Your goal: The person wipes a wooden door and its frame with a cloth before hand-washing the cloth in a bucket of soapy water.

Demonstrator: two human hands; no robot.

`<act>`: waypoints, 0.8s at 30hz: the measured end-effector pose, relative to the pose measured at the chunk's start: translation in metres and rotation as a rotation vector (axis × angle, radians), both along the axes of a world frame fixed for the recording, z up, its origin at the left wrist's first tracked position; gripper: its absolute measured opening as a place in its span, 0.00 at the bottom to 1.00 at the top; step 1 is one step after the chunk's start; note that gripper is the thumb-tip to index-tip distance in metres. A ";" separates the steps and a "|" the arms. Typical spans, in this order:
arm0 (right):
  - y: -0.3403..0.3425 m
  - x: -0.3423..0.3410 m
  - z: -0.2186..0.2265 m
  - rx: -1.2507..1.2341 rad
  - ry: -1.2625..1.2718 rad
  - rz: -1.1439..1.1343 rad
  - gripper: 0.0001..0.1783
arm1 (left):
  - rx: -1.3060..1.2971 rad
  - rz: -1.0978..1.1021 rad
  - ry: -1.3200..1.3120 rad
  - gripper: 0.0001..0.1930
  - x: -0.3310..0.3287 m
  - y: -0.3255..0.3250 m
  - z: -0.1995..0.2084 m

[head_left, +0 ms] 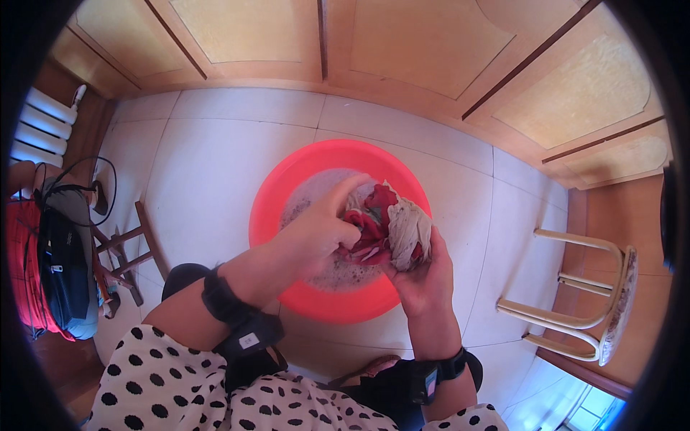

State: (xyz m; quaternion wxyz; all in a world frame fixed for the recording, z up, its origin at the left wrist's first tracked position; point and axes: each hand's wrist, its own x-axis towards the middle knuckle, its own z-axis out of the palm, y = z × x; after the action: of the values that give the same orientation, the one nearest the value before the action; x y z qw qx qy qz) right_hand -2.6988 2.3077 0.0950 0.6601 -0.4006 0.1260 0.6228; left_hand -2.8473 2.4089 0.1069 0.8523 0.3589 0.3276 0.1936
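Note:
A red plastic basin (269, 188) stands on the floor in front of me, with sudsy water (327, 276) in it. Over its right half I hold a bunched, wet-looking cloth (410, 226), beige on the right and red with some grey-green on the left. My left hand (338, 221) grips the red part, thumb and fingers closed on it. Cupped under the beige side, my right hand (428, 276) holds the bundle from the right. Whether this is one garment or more cannot be told. Dark bands with small devices are strapped to both forearms.
Wooden cabinet doors (424, 43) line the far side. To the right a metal-framed chair (596, 294) lies tipped. At the left are a wooden stool (133, 248) with bags (68, 273) and a cable, and a white radiator (44, 126). Pale tiles (215, 158) surround the basin.

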 end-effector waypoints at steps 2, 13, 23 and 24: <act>-0.002 0.001 0.002 -0.020 0.031 0.006 0.22 | -0.193 0.161 -0.008 0.33 0.004 -0.003 0.001; -0.048 -0.035 0.029 0.031 -0.757 0.313 0.49 | -0.037 -0.099 0.405 0.24 -0.026 -0.019 0.049; -0.074 -0.083 0.062 -0.268 -0.761 0.339 0.38 | 0.206 -0.089 0.161 0.28 -0.063 -0.072 0.077; -0.075 -0.086 0.068 -0.243 -0.749 0.325 0.38 | 0.115 0.010 0.082 0.29 -0.065 -0.077 0.083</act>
State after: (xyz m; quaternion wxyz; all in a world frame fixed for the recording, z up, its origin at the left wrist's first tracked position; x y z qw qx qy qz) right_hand -2.7849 2.2329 0.1629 0.5015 -0.6887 -0.1150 0.5109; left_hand -2.9128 2.3321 0.1901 0.8152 0.4133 0.3524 0.2012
